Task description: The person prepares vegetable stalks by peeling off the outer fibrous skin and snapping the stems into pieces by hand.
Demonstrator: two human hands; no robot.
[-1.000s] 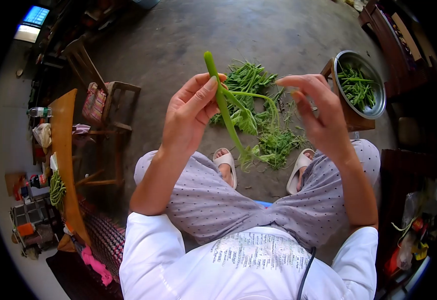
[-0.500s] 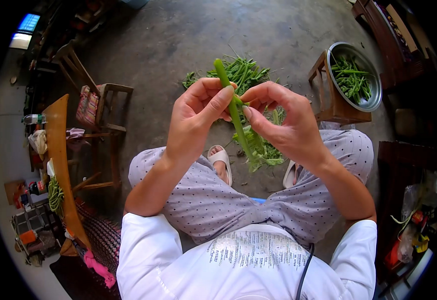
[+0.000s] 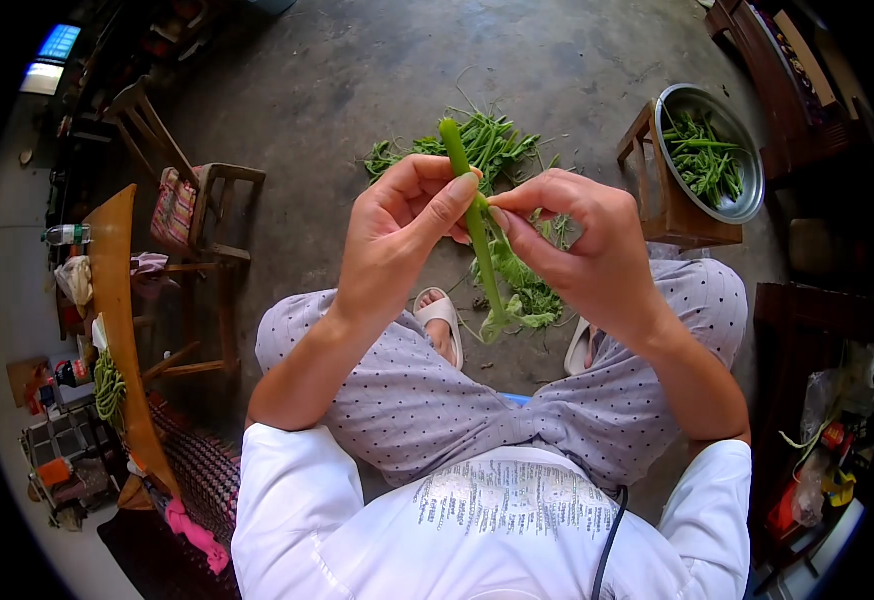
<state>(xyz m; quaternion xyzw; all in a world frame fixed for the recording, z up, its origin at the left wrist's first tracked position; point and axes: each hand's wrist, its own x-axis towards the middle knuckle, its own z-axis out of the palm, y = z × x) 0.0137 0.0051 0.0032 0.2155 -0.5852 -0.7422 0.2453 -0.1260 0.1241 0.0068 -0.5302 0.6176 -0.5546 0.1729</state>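
Observation:
My left hand [image 3: 405, 212] is closed around a thick green vegetable stem [image 3: 484, 250], with the thumb pressed along its upper part. The stem slants down toward me and ends in wilted-looking leaves [image 3: 510, 285]. My right hand [image 3: 582, 235] pinches a thin green bit at the stem's side, thumb against forefinger. What exactly sits between those fingertips is too small to make out fully. Beyond my hands, a loose pile of green stems and leaves [image 3: 492, 140] lies on the floor, partly hidden by the hands.
To the right, a metal basin [image 3: 754, 190] holding green stems rests on a wooden stool [image 3: 672, 205]. A wooden chair [image 3: 202, 205] stands at left, near a wooden tabletop [image 3: 117, 290] with a bundle of green strands [image 3: 109, 385]. My sandalled feet are on the concrete floor [image 3: 357, 70].
The stem and both hands have shifted slightly right, and the stem stands a little steeper. My right fingertips have closed more tightly at the stem's side.

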